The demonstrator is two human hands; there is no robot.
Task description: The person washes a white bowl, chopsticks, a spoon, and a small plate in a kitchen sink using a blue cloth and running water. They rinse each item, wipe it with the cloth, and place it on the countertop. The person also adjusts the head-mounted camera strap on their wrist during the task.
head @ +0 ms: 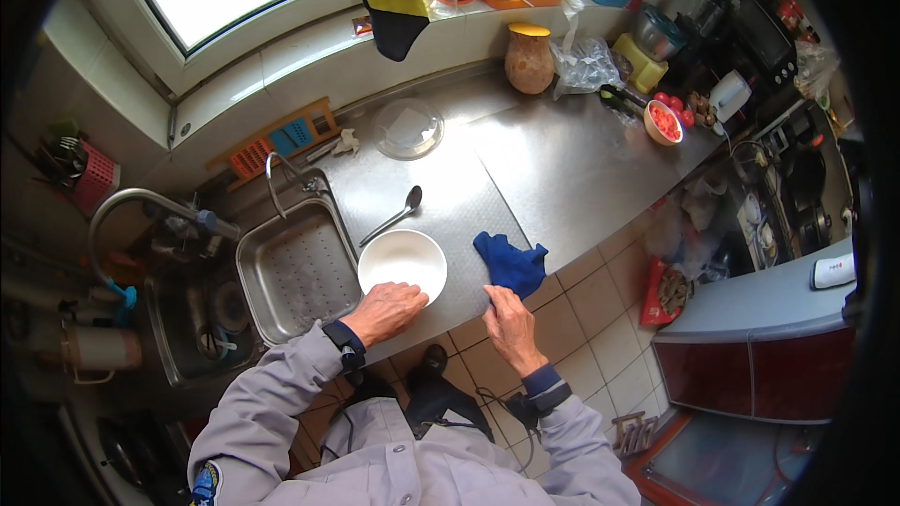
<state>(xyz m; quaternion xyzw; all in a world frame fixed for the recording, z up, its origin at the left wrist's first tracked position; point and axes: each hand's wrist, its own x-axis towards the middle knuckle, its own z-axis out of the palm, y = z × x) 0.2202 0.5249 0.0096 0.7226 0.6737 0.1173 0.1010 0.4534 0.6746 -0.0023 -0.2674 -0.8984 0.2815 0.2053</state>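
A white bowl (402,256) stands on the steel counter (450,211) just right of the sink. My left hand (394,309) lies at its near rim, fingers bent over the edge; the fingertips are partly hidden. My right hand (510,323) is at the near edge of a crumpled blue cloth (512,263), which lies by the counter's front edge; whether the fingers pinch it is unclear. Beyond the bowl rests a metal spoon (394,216), and farther back a clear round lid (408,128).
A steel sink basin (299,270) with a curved tap lies left of the bowl. Toward the back right are a cut squash (529,63), a plastic bag (587,67), and a bowl of chopped red pieces (663,123). A grater (249,158) leans by the wall.
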